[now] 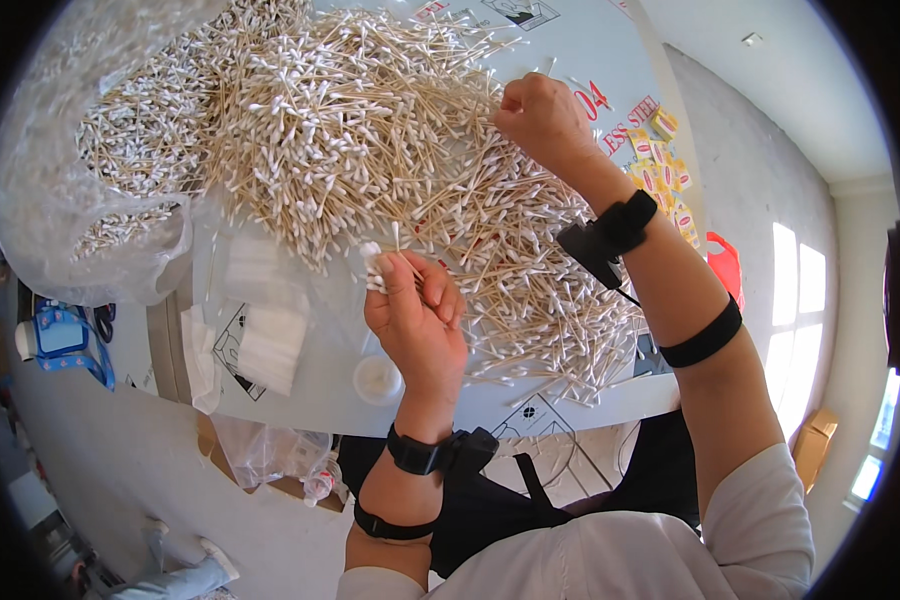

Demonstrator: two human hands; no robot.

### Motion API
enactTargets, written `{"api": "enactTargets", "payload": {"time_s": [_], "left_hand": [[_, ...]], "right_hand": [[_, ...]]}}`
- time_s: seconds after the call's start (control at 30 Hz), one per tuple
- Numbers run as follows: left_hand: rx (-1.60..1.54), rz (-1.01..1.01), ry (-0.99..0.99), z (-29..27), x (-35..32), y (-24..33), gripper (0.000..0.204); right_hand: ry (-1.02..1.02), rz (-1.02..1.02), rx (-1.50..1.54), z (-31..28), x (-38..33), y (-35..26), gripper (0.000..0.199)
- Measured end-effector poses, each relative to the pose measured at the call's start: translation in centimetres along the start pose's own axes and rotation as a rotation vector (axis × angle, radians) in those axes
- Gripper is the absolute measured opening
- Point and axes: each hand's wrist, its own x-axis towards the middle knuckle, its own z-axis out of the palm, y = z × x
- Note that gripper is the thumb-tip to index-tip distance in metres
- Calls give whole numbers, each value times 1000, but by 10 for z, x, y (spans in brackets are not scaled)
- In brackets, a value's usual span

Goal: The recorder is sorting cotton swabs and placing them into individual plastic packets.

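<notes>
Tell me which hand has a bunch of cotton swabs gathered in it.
The left hand: white tips of held cotton swabs cluster beside its thumb. The right hand, fingers curled, shows no such bunch.

Swab heap (320, 120) on table (625, 70). Large plastic bag (45, 215) at heap's left, more swabs inside. Small plastic bags (270, 345) before heap, left of round container (377, 380), both near table's front edge. Left hand (417, 312) behind container, swab bunch (372, 268) in fingers. Right hand (544, 115) at heap's far right. Packets (660, 168) along table's right edge. Lanyard (95, 368) far left. Cardboard box (218, 462) below table's front edge.
</notes>
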Motion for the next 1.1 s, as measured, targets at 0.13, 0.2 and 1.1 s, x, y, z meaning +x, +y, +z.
{"api": "enactTargets", "payload": {"time_s": [0.13, 0.2, 1.1], "left_hand": [[0, 7, 16, 0, 0, -2, 39], [1, 21, 23, -1, 0, -2, 39], [-11, -1, 65, 1, 0, -2, 38]], "right_hand": [[20, -81, 20, -8, -12, -1, 15], [66, -141, 46, -7, -18, -7, 18], [62, -142, 272, -36, -25, -6, 22]]}}
